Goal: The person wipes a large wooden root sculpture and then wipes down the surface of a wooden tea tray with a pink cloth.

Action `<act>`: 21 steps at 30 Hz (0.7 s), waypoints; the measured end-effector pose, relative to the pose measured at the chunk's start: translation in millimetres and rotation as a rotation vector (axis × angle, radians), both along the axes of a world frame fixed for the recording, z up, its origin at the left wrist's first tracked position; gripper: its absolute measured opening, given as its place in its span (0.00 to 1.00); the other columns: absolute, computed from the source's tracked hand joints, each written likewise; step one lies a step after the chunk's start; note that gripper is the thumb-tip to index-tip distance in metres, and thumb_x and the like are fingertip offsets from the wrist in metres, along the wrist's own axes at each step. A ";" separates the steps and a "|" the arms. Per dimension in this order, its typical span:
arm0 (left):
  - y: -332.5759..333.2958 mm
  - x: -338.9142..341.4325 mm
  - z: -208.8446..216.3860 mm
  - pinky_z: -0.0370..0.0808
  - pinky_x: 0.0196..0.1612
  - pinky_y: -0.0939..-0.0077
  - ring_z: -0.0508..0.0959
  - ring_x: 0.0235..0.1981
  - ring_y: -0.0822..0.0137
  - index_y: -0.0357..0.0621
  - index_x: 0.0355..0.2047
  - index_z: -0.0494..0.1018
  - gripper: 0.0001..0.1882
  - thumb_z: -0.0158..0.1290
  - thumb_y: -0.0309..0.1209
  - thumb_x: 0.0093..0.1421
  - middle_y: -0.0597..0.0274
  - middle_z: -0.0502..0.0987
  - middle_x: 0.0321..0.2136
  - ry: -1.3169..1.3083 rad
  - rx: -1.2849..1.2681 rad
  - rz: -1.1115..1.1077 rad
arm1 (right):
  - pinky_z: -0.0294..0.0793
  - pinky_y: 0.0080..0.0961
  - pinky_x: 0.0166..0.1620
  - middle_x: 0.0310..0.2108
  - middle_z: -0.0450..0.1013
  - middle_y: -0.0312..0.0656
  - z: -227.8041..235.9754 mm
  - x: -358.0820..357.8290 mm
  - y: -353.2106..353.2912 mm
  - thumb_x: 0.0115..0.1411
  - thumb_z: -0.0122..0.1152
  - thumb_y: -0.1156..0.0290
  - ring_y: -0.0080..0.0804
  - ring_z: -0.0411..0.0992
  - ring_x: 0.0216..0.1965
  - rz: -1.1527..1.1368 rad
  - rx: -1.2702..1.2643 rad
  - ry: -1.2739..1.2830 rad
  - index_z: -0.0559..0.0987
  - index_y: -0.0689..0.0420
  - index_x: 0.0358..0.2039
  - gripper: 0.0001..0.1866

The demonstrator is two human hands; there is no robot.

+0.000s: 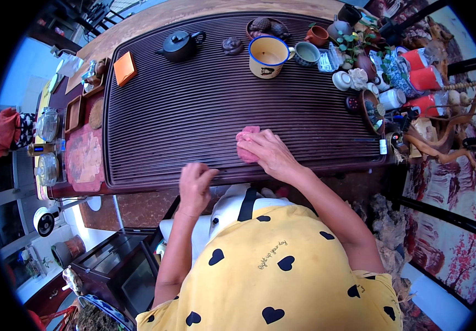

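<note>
A pink cloth [247, 144] lies bunched under my right hand [271, 153], whose fingers press it onto the ridged dark tea tray [194, 110]. My left hand [195, 182] hovers at the tray's front edge, its fingers curled in; whether anything is inside them I cannot make out. Toward the back of the tray stand a black teapot [179, 45] and a cream enamel mug [268, 58] with a blue rim. Between those two sits a small dark figurine [232, 46]. A folded orange cloth [125, 69] rests at the tray's back left corner.
Along the right side crowd a greenish cup [307, 53], a brown clay cup [316, 36], white cups [341, 80] and a round wooden tray [371, 112]. Glass jars [47, 124] and a small wooden tray [74, 114] stand at the left. Twisted branches [453, 132] jut out far right.
</note>
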State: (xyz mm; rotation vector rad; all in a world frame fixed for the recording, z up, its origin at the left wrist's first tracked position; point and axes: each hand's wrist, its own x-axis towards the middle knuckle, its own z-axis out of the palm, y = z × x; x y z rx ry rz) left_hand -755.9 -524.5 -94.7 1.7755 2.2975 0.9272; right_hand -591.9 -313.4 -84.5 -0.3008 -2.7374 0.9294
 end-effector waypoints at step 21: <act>59.2 -34.7 3.8 0.69 0.43 0.71 0.70 0.38 0.62 0.43 0.28 0.76 0.08 0.59 0.27 0.46 0.60 0.70 0.34 0.263 -0.107 -0.729 | 0.64 0.35 0.53 0.58 0.67 0.33 -14.4 24.1 24.8 0.53 0.57 0.81 0.40 0.65 0.49 -0.042 0.037 -0.082 0.74 0.44 0.55 0.28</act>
